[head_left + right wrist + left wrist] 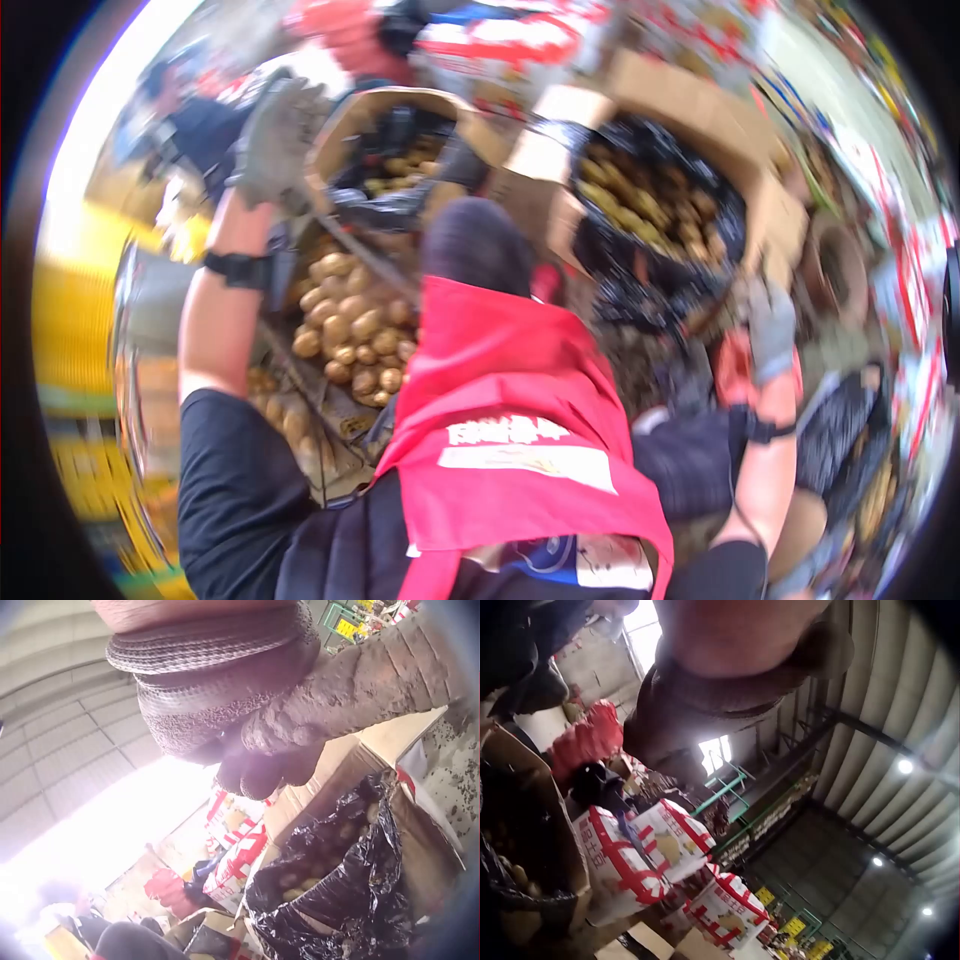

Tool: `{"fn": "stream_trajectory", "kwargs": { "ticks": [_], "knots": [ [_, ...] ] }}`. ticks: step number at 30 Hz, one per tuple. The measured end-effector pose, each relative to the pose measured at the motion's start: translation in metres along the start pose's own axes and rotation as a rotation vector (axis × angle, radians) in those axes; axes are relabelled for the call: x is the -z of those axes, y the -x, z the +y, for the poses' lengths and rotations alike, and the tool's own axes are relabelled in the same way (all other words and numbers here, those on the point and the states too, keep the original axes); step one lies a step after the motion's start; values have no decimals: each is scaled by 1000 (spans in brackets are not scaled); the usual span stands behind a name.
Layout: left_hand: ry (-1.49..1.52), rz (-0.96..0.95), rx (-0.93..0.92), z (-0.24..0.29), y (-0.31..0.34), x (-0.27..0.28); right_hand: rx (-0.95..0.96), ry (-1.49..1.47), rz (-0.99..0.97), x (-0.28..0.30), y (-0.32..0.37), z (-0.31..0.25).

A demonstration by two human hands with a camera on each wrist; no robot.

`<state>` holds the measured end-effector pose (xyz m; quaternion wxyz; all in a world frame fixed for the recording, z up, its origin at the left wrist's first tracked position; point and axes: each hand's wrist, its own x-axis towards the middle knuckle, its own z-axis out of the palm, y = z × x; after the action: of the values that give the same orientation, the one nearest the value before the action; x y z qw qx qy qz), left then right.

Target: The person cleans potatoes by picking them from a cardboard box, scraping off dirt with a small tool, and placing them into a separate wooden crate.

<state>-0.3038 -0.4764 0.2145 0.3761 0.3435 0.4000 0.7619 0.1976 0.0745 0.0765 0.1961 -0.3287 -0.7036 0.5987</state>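
Observation:
My left hand (275,140), in a grey glove, is raised beside the flap of the left cardboard box (330,130), which is lined with black plastic and contains potatoes (405,170). In the left wrist view the same gloved hand (679,727) is dark, and no held thing shows. My gloved right hand (768,325) is low at the near corner of the right cardboard box (690,95). Seen from the right wrist, that hand (232,720) has loosely bent fingers and a muddy, outstretched thumb. More potatoes fill the black plastic bag (610,265) in the right box.
Loose potatoes (355,320) are heaped below the left box. Red and white printed cartons (667,840) stand beyond the boxes, with a red sack (589,739) near them. A brown round-mouthed object (835,270) sits right of the right box. Yellow crates (80,300) line the left side.

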Motion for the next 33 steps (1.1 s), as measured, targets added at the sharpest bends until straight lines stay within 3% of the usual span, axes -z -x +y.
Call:
{"fn": "stream_trajectory", "kwargs": {
  "ticks": [1, 2, 3, 5, 6, 8, 9, 11, 13, 14, 15, 17, 19, 23, 27, 31, 33],
  "knots": [
    [33, 54, 66, -18, -37, -28, -26, 37, 46, 3, 5, -10],
    [-237, 633, 38, -43, -77, -81, -50, -2, 75, 7, 8, -11],
    [-287, 391, 124, -59, -100, -103, -64, -49, 97, 9, 10, -10],
    [-485, 83, 279, -96, -151, -137, -62, -98, 137, 13, 14, -4],
    [-478, 60, 308, -121, -177, -146, -72, -115, 133, 16, 15, -4],
    [-555, -227, 474, -175, -229, -171, -43, -33, 151, 25, 15, -2],
    [-564, -125, 615, -203, -250, -200, 8, 61, 145, 28, 11, -3],
    [-722, -29, 679, -279, -287, -213, 47, 117, 171, 38, 10, -3],
    [-1027, -130, 791, -339, -310, -231, 91, 256, 236, 44, 8, -5],
    [-1128, -240, 758, -373, -319, -226, 133, 256, 271, 46, 4, 0],
    [-1261, -431, 693, -434, -339, -174, 112, 251, 282, 47, 2, 0],
    [-1765, -718, 532, -473, -357, -181, 77, 313, 293, 51, -5, -5],
    [-1977, -792, 646, -520, -374, -182, 59, 396, 296, 55, -12, 4],
    [-2031, -725, 852, -586, -387, -169, -9, 421, 300, 57, -28, 9],
    [-2034, -617, 825, -623, -386, -139, -61, 429, 253, 57, -37, 12],
    [-1782, -589, 731, -599, -378, -131, 47, 454, 223, 53, -42, 10],
    [-1209, -440, 739, -579, -366, -132, 96, 502, 226, 48, -40, 8]
  ]
}}
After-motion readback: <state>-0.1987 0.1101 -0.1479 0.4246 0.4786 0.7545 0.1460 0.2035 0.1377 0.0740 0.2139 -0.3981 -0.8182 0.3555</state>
